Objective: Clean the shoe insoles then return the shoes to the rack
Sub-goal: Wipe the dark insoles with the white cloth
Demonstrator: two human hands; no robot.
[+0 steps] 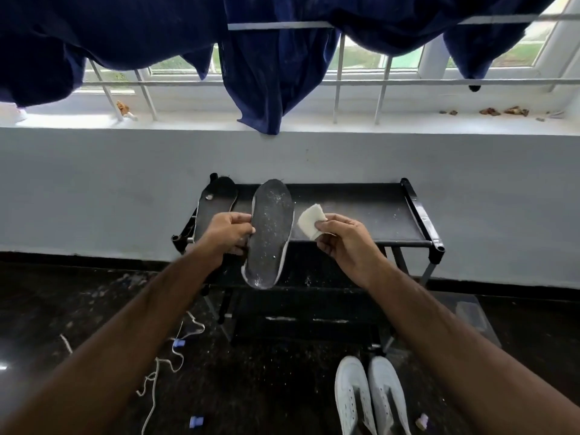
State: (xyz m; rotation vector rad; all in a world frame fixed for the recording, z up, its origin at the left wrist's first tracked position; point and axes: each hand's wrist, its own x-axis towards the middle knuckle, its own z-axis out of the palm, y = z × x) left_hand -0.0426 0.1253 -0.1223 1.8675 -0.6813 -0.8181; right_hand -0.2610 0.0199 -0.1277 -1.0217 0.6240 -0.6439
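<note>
While the left hand (230, 229) pinches the long edge of 1 dark insole (270, 233) and holds it up over the black rack (420, 215), the right hand (342, 238) has thumb and fingers closed on 1 folded white cloth (309, 221) just at 3 o'clock of the insole, close to it but seemingly not touching it. White specks and grit dot the held insole from toe to heel, so I judge its cleaning is unfinished, perhaps barely begun. A second insole (216, 199) lies on the top shelf at 9 o'clock of the held one, partly hidden by the left hand; whether it has been wiped cannot be told. That makes 2 insoles in all. The 2 white shoes (372, 398) stand side by side on the dark floor (94, 309) at 5 o'clock of the frame, well apart from the rack and not yet returned. What remains, as I read it: wipe this insole, settle the other, refit both, then set the pair on the rack. Loose white laces (163, 368) trail on the floor at 7 o'clock.
</note>
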